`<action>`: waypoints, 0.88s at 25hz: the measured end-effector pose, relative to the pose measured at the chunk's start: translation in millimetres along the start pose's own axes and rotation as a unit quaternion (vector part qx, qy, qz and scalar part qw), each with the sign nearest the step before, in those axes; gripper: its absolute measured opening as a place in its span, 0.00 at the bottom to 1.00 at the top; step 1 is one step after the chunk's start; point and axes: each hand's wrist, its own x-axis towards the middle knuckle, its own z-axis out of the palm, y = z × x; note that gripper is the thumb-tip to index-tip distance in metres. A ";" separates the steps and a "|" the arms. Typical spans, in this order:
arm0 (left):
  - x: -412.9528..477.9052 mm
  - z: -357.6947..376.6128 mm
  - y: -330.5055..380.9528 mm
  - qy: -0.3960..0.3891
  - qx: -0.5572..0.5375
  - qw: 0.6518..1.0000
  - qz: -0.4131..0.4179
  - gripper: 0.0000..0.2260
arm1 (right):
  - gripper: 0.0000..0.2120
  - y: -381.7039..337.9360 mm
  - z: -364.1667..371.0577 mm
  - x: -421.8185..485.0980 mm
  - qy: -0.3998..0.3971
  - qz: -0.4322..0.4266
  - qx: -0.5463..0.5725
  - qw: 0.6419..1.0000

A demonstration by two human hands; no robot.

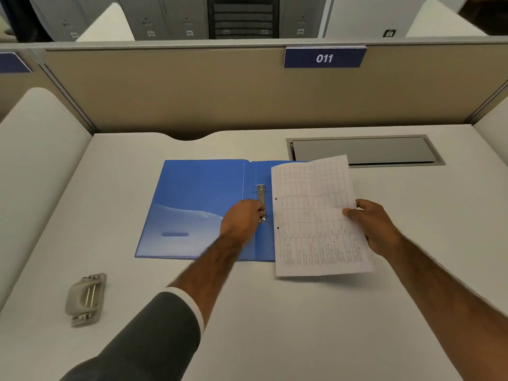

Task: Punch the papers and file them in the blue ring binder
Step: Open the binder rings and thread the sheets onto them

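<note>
The blue ring binder (198,207) lies open and flat in the middle of the white desk. Its metal ring mechanism (261,195) runs along the spine. My left hand (242,218) rests on the lower end of that mechanism, fingers curled around the ring there. My right hand (376,224) holds the papers (316,215) by their right edge, lifted slightly over the binder's right cover. The top sheet is a printed table with two punched holes along its left edge. The hole punch (85,298) lies at the near left of the desk, away from both hands.
A grey cable hatch (362,149) is set into the desk behind the papers. A beige partition (192,89) with a blue "011" sign (324,57) closes off the back. White side dividers stand at the left and right.
</note>
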 end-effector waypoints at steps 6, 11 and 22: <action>-59.9 30.2 2.0 -0.035 0.026 0.999 0.011 0.09 | 0.08 33.1 -1.7 -22.4 -0.005 0.017 0.014 1.000; -95.1 40.6 -0.4 -0.058 0.042 0.997 0.020 0.10 | 0.09 61.8 -4.2 -34.7 -0.014 0.024 -0.020 0.999; -120.4 39.5 -13.5 -0.061 0.002 0.998 0.021 0.13 | 0.08 59.9 -6.5 -48.8 -0.037 0.010 -0.044 0.998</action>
